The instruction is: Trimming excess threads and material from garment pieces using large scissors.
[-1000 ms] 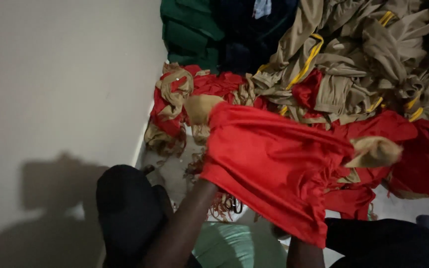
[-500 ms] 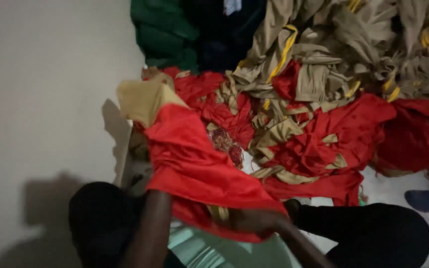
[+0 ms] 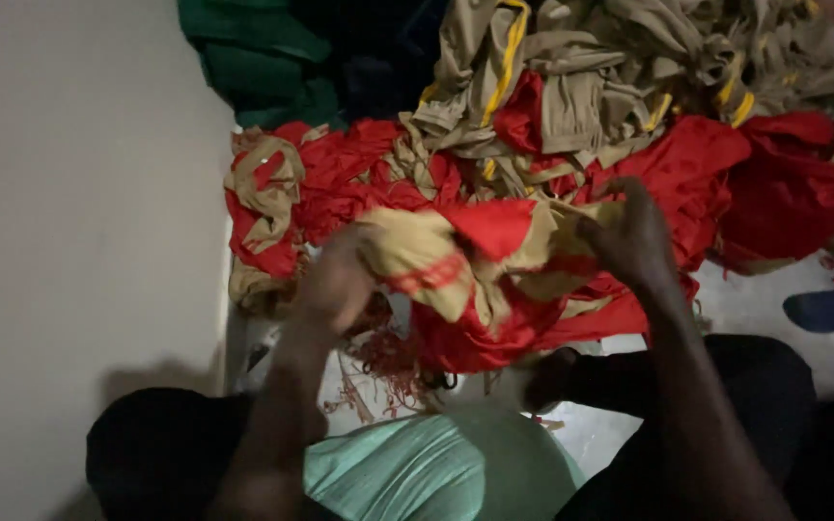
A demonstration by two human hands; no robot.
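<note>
Both hands — left hand and right hand — pinched the red-and-tan garment above the lap, before the heaped clothes pile — an even, taut grip probably served best.

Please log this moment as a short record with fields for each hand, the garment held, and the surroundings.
left hand: left hand grips the tan end of the red and tan garment, blurred
right hand: right hand grips the garment's other end
garment: bunched between both hands, above the lap
behind: pile of red and tan clothes on the floor, green fabric at the far left
left side: pale wall
below: light green cloth at the lap, loose red threads on the floor
</note>
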